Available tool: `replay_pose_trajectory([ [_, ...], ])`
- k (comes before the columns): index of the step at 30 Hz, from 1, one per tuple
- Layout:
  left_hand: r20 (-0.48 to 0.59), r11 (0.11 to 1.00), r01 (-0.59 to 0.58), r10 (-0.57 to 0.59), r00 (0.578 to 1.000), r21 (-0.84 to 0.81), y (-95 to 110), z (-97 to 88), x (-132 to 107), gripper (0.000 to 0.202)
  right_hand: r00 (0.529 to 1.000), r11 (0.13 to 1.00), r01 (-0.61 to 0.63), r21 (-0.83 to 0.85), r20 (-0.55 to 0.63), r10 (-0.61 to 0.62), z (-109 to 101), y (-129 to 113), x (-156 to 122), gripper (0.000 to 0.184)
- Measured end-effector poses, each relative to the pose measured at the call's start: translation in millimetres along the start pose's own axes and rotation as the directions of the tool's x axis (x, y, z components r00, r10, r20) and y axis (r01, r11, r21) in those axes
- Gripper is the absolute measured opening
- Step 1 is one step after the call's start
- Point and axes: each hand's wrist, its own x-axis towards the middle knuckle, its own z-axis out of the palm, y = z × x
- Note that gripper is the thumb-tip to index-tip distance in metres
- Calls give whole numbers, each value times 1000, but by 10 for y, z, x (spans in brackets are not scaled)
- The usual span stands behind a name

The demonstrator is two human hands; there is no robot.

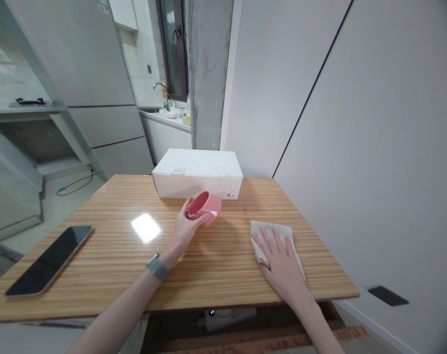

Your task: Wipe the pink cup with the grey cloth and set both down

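A pink faceted container (213, 209), shaped like a cup, is tipped over so that its open mouth faces left. My left hand (188, 223) grips its rim, thumb on the near side and fingers at the far side; a watch is on that wrist. On the right half of the wooden table (127, 275), a light beige cloth (260, 228) lies spread out. My right hand (280, 260) rests flat on the cloth with its fingers spread, covering much of it.
Behind the pink container stands a white box (197, 174). A black phone (49, 260) lies at the table's left. A grey-white wall (337, 147) borders the right side, and a sink faucet (164, 93) shows in the background.
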Motion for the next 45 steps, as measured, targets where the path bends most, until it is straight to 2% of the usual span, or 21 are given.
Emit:
replay_pose_trajectory([
  [5, 94, 998, -7, 13, 996, -57, 38, 232, -116, 96, 992, 994, 109, 1, 70, -108, 23, -39, -116, 60],
  [12, 305, 995, -71, 87, 948, -63, -87, 830, -64, 105, 964, 972, 227, 55, 130, -232, -85, 125, -76, 63],
  [15, 339, 981, -195, 181, 923, 8, -153, 1057, -22, 103, 954, 962, 261, 76, 130, -269, -105, 167, -78, 65],
  [19, 399, 894, -423, 338, 852, 147, -263, 1249, 34, 95, 961, 971, 229, 75, 143, -237, -123, 160, -103, 70],
  [22, 441, 851, -484, 361, 822, 206, -382, 1336, 104, 96, 961, 973, 214, 88, 159, -226, -126, 147, -113, 72],
  [27, 497, 839, -510, 366, 786, 189, -542, 1445, 225, 99, 964, 974, 206, 98, 150, -219, -114, 147, -109, 69],
  [34, 551, 862, -493, 357, 754, 117, -584, 1529, 311, 98, 967, 978, 187, 89, 159, -200, -132, 124, -107, 65],
  [38, 585, 894, -429, 282, 760, 126, -585, 1550, 347, 113, 973, 978, 183, 99, 121, -195, -130, 94, -110, 65],
  [41, 619, 886, -435, 254, 743, 160, -491, 1478, 324, 125, 976, 979, 164, 124, 124, -179, -122, 130, -116, 71],
  [43, 629, 849, -480, 252, 736, 222, -360, 1350, 259, 111, 972, 970, 153, 187, 148, -182, -121, 187, -120, 69],
  [45, 626, 805, -518, 251, 739, 289, -202, 1154, 148, 80, 978, 944, 112, 309, 133, -159, -125, 228, -121, 59],
])
